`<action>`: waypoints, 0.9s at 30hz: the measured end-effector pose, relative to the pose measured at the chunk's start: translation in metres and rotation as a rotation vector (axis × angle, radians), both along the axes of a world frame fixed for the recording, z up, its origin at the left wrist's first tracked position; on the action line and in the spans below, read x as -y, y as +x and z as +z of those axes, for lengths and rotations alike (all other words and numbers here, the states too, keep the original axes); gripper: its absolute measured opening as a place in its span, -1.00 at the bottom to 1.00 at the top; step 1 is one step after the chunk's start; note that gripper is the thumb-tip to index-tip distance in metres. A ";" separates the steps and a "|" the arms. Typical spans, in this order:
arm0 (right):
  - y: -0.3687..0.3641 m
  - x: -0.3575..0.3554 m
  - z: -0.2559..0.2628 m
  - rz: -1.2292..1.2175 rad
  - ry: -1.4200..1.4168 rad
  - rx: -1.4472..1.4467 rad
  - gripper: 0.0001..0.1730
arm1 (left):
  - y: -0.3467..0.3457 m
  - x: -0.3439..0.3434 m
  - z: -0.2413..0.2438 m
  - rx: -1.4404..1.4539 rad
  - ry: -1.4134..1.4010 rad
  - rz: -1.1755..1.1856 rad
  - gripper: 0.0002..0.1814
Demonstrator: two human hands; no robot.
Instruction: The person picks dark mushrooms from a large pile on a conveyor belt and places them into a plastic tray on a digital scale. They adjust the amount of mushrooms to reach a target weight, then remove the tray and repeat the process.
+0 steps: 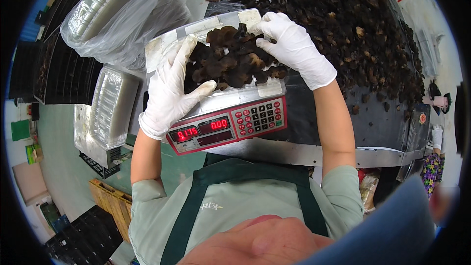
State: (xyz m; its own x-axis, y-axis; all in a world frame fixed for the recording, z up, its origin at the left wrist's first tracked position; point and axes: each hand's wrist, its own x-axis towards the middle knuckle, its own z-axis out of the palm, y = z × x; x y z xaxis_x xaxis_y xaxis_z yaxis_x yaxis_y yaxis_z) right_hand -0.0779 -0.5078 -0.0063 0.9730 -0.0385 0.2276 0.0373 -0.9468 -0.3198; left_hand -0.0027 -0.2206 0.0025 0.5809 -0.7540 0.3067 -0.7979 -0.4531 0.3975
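Dark brown wood-ear mushrooms (235, 59) lie in a clear plastic tray (278, 81) on the plate of a red and silver digital scale (228, 127), whose display is lit. My left hand (171, 84), in a white glove, rests at the left side of the pile with thumb and fingers spread around it. At the upper right edge of the pile is my right hand (290, 46), also gloved in white, its fingertips bent against the mushrooms. Whether those fingertips pinch a piece cannot be told.
A large heap of mushrooms (342, 33) covers the black work surface at the upper right. Stacked clear trays (110, 106) stand left of the scale, more in a plastic bag (147, 25). Black crates (62, 70) stand farther left. Another person's gloved hand (437, 138) shows at far right.
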 end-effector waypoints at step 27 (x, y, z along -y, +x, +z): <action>-0.051 0.000 0.016 -0.040 1.094 0.011 -0.88 | -0.004 0.089 0.025 0.086 -0.140 -0.327 -0.50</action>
State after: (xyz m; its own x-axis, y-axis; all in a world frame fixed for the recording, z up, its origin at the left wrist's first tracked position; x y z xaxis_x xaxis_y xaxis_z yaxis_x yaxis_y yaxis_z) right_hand -0.1289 -0.5083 0.0099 0.9646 -0.2567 0.0598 0.0210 -0.1515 -0.9882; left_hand -0.0066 -0.3098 0.0270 0.2832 -0.8429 0.4575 -0.9251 -0.1141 0.3623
